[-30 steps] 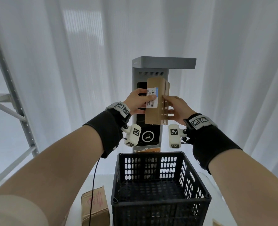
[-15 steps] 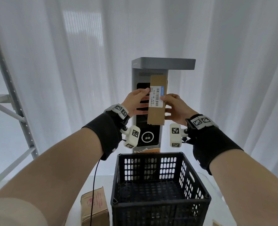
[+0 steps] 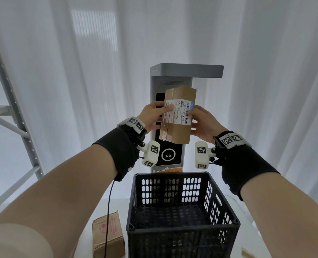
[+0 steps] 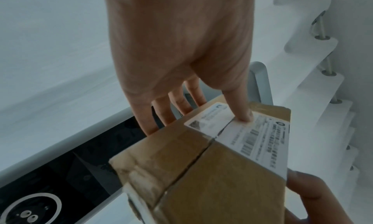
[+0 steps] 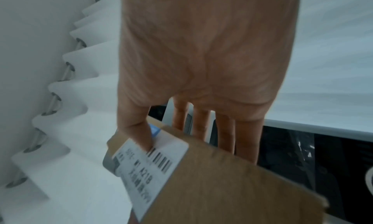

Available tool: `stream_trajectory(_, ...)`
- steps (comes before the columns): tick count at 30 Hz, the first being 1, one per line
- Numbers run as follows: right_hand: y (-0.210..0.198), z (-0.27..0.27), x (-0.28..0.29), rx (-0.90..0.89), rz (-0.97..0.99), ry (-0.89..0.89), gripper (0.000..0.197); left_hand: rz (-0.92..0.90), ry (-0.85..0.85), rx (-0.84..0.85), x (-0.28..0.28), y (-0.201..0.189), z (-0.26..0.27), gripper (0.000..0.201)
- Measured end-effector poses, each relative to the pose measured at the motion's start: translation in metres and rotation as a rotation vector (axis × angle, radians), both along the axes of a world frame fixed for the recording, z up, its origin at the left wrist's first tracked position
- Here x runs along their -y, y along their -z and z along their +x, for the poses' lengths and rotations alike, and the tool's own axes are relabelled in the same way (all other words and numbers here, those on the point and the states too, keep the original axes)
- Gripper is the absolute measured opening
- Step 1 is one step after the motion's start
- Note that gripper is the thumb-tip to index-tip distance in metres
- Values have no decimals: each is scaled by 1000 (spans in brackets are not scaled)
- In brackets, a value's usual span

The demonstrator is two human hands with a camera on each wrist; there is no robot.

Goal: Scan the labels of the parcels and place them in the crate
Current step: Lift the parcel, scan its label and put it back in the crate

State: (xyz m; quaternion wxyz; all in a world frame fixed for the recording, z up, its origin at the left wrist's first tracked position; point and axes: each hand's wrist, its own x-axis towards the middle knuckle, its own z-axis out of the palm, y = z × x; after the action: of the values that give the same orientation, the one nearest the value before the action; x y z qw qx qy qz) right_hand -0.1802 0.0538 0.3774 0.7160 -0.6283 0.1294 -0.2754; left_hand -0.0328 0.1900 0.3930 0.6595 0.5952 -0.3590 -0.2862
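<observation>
I hold a brown cardboard parcel (image 3: 176, 125) up in front of the grey scanner tower (image 3: 173, 75), well above the black crate (image 3: 182, 216). Its white barcode label (image 3: 178, 113) faces me. My left hand (image 3: 155, 116) grips the parcel's left side, thumb on the label and fingers behind. My right hand (image 3: 201, 121) grips the right side the same way. In the left wrist view my thumb presses the label (image 4: 260, 136) on the parcel (image 4: 201, 179). In the right wrist view my thumb lies on the barcode label (image 5: 149, 163) of the parcel (image 5: 232, 187).
A second brown parcel (image 3: 108, 233) lies on the white table (image 3: 106, 203) left of the crate, with a black cable across it. A metal shelf frame (image 3: 11, 112) stands at the left. White curtains hang behind. The crate's inside looks empty.
The parcel has turned in my hands from edge-on to broad face toward me, tilted slightly, so the whole label shows. Both hands stayed at about the same height before the scanner.
</observation>
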Motion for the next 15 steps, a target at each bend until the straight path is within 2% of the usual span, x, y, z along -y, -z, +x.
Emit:
stream_trajectory(3,0,-2,0,-22,-50,32,19,-3,-26,-10,0,5,3,39)
stream_trajectory(6,2,-1,-2,-21,-54,67,24,-14,-46,-16,-1,8,3,38)
stream_trajectory(9,4,0,-3,13,-93,162,29,-26,-78,-16,-2,9,4,30)
stream_trajectory(15,9,0,0,-6,-187,321,10,-23,-111,-32,-4,11,6,19)
